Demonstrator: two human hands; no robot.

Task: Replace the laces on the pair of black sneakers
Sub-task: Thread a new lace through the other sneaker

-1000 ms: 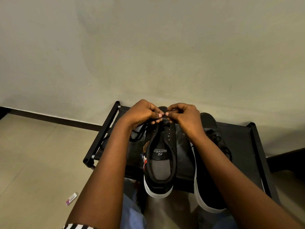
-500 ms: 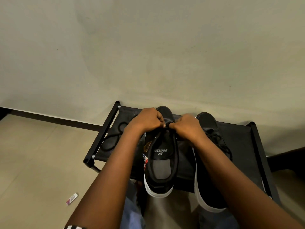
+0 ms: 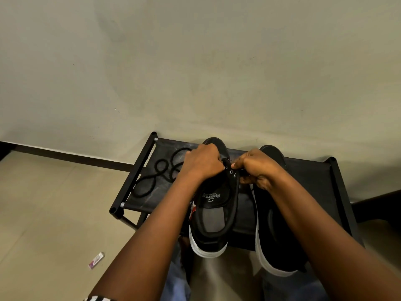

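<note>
Pale wall (image 3: 195,61) fills the view from 9 through 3 o'clock; tiled floor (image 3: 43,203) at 8. Black bench (image 3: 310,183) against the wall, centre to 4 o'clock. Two black sneakers on it, heels toward the person — left sneaker (image 3: 213,213) dead centre, right sneaker (image 3: 275,235) just beside it at 4. Left hand (image 3: 201,161) and right hand (image 3: 258,168) both curled tight at the left sneaker's eyelets, fingers pinching the lace end (image 3: 226,162) between them. Loose black lace (image 3: 158,172) lies coiled on the bench at 9. Small wrapper (image 3: 96,260) on the floor at 7.
</note>
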